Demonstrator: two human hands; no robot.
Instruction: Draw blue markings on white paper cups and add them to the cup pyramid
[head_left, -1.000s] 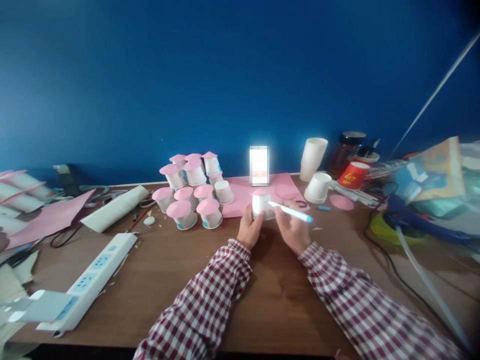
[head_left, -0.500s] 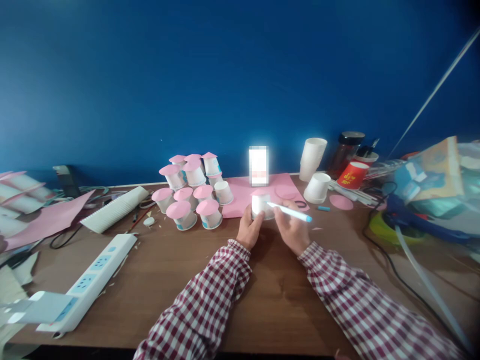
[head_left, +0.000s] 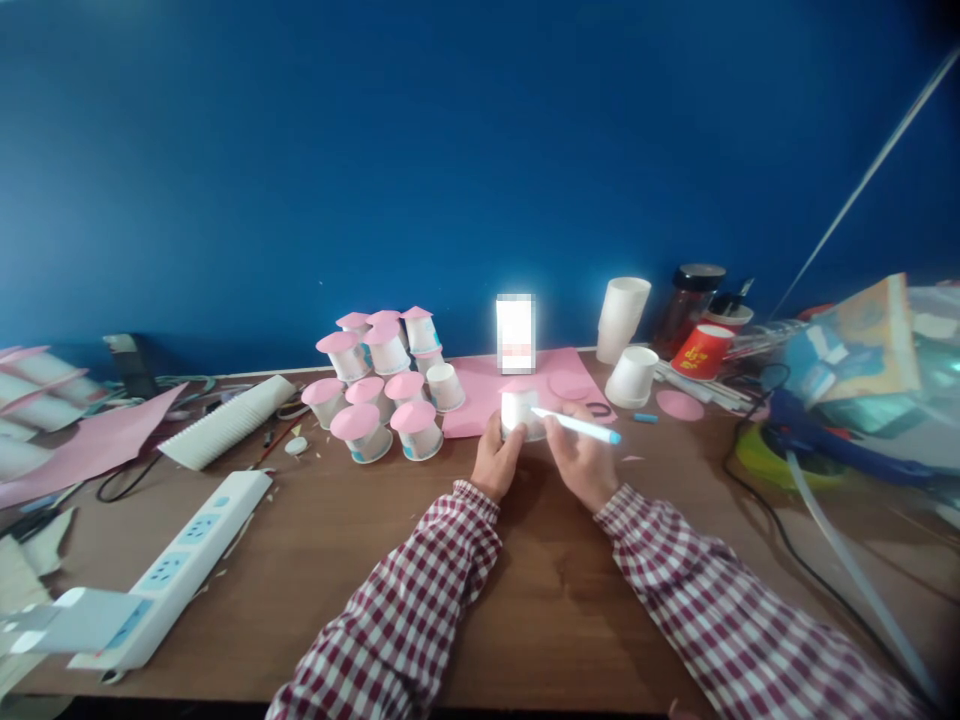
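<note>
My left hand (head_left: pixel 496 463) is wrapped round a small white paper cup (head_left: pixel 517 412) that stands upside down with a pink paper top, at the near edge of a pink sheet (head_left: pixel 487 385). My right hand (head_left: pixel 582 462) grips a white pen with a light-blue cap (head_left: pixel 576 426), its tip against the cup's right side. Both sleeves are red-and-white check.
A cluster of several pink-topped cups (head_left: pixel 386 380) stands to the left. A lying stack of cups (head_left: pixel 229 420) and a white power strip (head_left: pixel 176 565) are further left. White cups (head_left: pixel 624 318), a red cup (head_left: pixel 702 350), a dark jar (head_left: pixel 688 305) and cables (head_left: pixel 780 540) fill the right.
Almost nothing: both hands stay on the cup and pen. The view has shifted slightly, so everything sits a little lower and to the left.
</note>
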